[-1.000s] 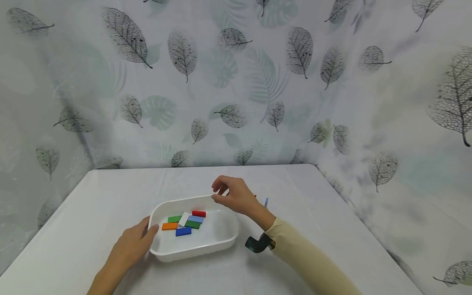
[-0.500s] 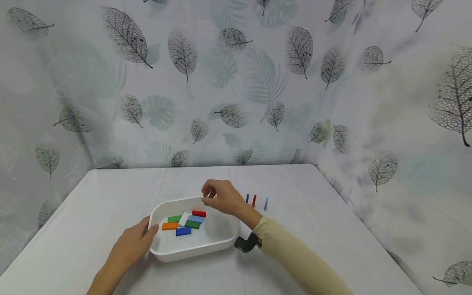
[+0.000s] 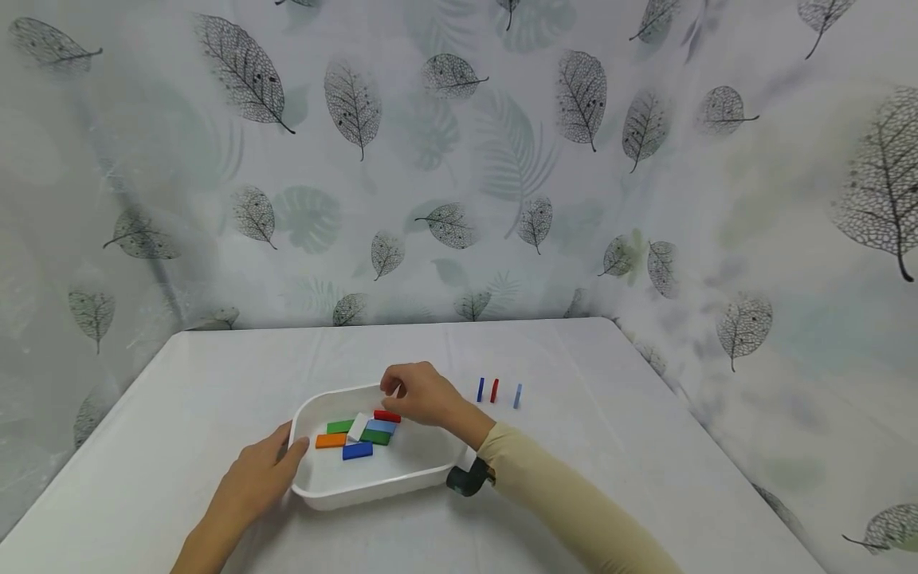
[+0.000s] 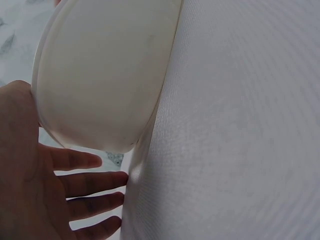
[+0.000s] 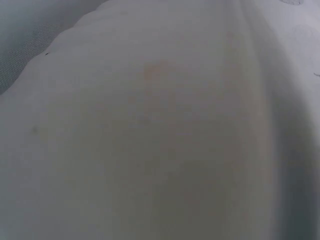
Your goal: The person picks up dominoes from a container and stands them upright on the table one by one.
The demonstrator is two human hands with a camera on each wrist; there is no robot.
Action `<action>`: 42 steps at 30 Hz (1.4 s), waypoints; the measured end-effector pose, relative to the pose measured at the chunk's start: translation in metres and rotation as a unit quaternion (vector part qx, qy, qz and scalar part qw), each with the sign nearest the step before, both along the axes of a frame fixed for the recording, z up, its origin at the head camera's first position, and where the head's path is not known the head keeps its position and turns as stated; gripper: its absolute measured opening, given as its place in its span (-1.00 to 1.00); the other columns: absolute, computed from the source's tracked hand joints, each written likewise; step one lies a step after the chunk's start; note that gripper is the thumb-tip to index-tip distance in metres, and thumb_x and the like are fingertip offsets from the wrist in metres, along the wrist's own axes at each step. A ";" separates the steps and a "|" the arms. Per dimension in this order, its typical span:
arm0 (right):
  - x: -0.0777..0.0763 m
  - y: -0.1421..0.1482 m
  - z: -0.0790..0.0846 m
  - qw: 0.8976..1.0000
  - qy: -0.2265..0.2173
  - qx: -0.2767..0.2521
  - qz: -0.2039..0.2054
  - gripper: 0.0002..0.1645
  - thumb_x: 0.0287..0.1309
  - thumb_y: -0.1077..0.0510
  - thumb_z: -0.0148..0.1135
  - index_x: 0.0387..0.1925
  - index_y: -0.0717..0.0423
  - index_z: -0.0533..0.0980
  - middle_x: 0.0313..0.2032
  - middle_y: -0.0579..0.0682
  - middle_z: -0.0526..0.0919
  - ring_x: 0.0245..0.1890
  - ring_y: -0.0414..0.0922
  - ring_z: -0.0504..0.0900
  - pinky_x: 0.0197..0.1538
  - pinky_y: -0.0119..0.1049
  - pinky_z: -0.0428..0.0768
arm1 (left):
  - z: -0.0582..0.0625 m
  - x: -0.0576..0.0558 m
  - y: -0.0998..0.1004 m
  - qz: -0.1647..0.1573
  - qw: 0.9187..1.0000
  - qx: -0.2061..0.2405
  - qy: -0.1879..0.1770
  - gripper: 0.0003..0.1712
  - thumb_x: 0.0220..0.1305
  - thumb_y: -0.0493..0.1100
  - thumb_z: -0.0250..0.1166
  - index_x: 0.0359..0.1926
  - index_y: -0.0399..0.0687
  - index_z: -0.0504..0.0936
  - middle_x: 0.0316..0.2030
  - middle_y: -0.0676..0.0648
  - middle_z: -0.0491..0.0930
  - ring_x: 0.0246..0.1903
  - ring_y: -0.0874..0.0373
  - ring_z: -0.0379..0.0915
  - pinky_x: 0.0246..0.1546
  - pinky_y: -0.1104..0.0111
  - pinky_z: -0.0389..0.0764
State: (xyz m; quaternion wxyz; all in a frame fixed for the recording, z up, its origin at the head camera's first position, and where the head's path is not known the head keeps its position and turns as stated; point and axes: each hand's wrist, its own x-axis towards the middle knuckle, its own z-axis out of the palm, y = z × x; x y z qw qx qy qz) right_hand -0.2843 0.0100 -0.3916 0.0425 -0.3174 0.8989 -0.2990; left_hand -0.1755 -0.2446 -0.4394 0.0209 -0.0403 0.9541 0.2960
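A white plastic tray stands on the table, holding several small flat coloured blocks. My left hand grips its left end, thumb over the rim and fingers outside; in the left wrist view those fingers spread below the tray's end wall. Over the tray's far side, my right hand reaches down with thumb and forefinger bent and a gap between them. Their tips are right by the red block. Pale blur fills the right wrist view, and the right hand is hidden there.
Beyond the tray to the right stand a dark blue block, a red upright block and a light blue block in a spaced row. A leaf-print curtain surrounds the white table.
My right hand has moved left and down from above the far rim to the red block in the tray, uncovering the row of blocks. The left hand stays on the tray.
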 end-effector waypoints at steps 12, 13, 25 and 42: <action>-0.005 -0.013 -0.018 0.996 0.027 0.086 0.023 -0.81 0.32 0.13 0.42 -0.06 0.02 0.70 -0.18 -0.18 0.71 -0.26 -0.29 0.58 -0.20 -0.48 0.58 | 0.001 0.002 0.000 -0.001 1.000 0.000 0.004 -0.19 0.61 0.17 0.00 0.53 -0.40 0.21 0.35 -0.49 0.37 0.27 -0.50 0.36 0.06 -0.37 0.50; -0.005 -0.014 -0.019 0.995 0.030 0.092 0.028 -0.81 0.32 0.14 0.42 -0.05 0.03 0.70 -0.18 -0.17 0.72 -0.26 -0.29 0.58 -0.17 -0.48 0.58 | 0.001 0.002 0.000 -0.001 1.000 -0.001 0.004 -0.19 0.61 0.17 0.00 0.53 -0.40 0.21 0.35 -0.49 0.37 0.27 -0.50 0.36 0.06 -0.37 0.50; -0.003 -0.023 -0.029 0.991 0.034 0.127 0.031 -0.82 0.31 0.20 0.44 -0.07 0.08 0.71 -0.29 -0.15 0.66 -0.31 -0.24 0.52 -0.10 -0.52 0.56 | 0.000 0.002 0.001 -0.004 1.000 -0.003 0.016 -0.20 0.61 0.16 0.00 0.52 -0.41 0.23 0.35 -0.48 0.38 0.28 -0.50 0.35 0.07 -0.36 0.49; -0.003 -0.025 -0.037 0.987 0.038 0.151 0.030 -0.81 0.27 0.17 0.49 -0.10 0.10 0.74 -0.37 -0.16 0.62 -0.34 -0.24 0.50 -0.24 -0.50 0.51 | -0.001 0.001 0.000 -0.004 1.000 -0.004 0.002 -0.17 0.61 0.18 -0.01 0.52 -0.42 0.20 0.36 -0.49 0.36 0.31 -0.50 0.31 0.11 -0.36 0.46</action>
